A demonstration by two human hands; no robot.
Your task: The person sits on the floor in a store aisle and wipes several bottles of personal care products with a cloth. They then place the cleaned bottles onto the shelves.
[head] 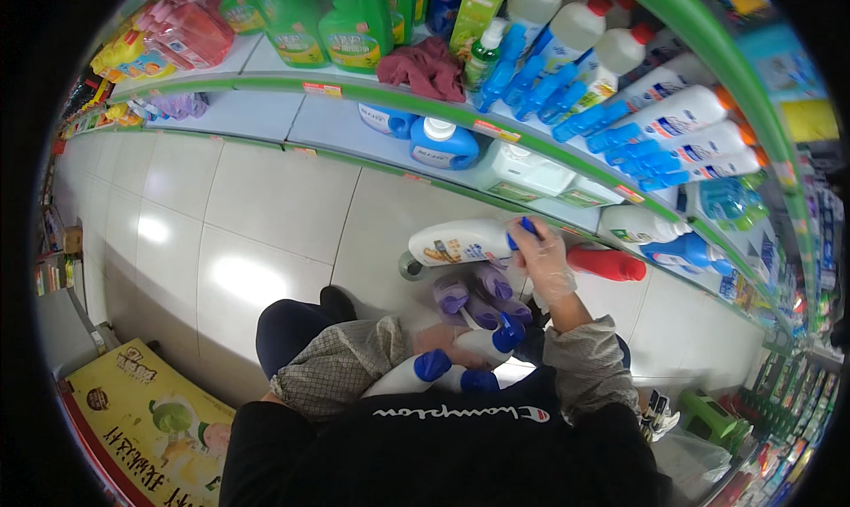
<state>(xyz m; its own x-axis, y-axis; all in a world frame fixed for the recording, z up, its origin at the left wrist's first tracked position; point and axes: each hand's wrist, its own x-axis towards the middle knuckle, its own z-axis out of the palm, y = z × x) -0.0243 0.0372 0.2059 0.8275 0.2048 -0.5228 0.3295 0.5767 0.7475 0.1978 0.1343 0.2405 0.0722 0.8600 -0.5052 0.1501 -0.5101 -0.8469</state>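
My right hand (541,254), in a clear plastic glove, grips a white bottle (458,241) near its blue cap. The bottle is tilted almost level above the floor, its base towards the left. My left hand (441,341) is bent in at my lap, partly hidden, around a white bottle with a blue pump top (488,342). Two more blue-topped white bottles (398,377) rest against my black shirt beside that forearm. Several purple-capped bottles (481,298) are grouped on the floor between my knees. A red bottle (607,263) is just right of my right hand.
Green-edged shelves (232,83) curve across the front, carrying green spray bottles (358,29), a maroon cloth (425,68) and blue-and-white bottles (677,118). Blue jugs (441,145) stand on the lower shelf. A round greyish object (412,266) sits on the tiles. Behind me left lies a yellow carton (146,420).
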